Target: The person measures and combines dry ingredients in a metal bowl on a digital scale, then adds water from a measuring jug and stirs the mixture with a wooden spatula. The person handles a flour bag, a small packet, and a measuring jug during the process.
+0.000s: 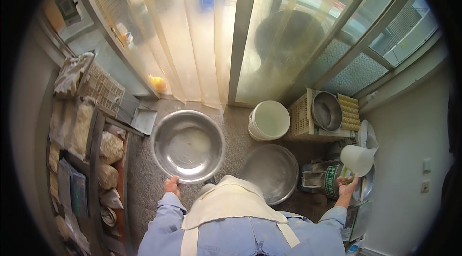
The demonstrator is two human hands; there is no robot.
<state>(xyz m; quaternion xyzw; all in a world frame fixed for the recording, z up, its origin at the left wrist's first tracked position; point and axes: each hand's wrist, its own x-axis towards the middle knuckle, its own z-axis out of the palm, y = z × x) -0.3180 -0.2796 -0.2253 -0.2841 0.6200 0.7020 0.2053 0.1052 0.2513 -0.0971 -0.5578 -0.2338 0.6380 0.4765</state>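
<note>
My left hand [172, 186] is closed on the near rim of a wide, shiny steel basin [163, 133]. A little pale residue or liquid shows at the bottom of the basin. Out to the right, my right hand [345, 185] holds a white plastic jug [357, 159] by its yellowish-green handle. What is inside the jug cannot be seen. Just left of the jug stands a dark machine [313, 179] with a green label. A second broad metal basin [270, 174], dusted whitish inside, rests on the floor between my two hands.
Ahead, a white bucket [269, 120] stands before the glass door and plastic strip curtain [192, 54]. Right of it, a metal bowl [327, 111] and egg trays [349, 112] sit atop a crate [301, 116]. Shelves with bags [111, 147] line the left wall, beside a metal dustpan [144, 120].
</note>
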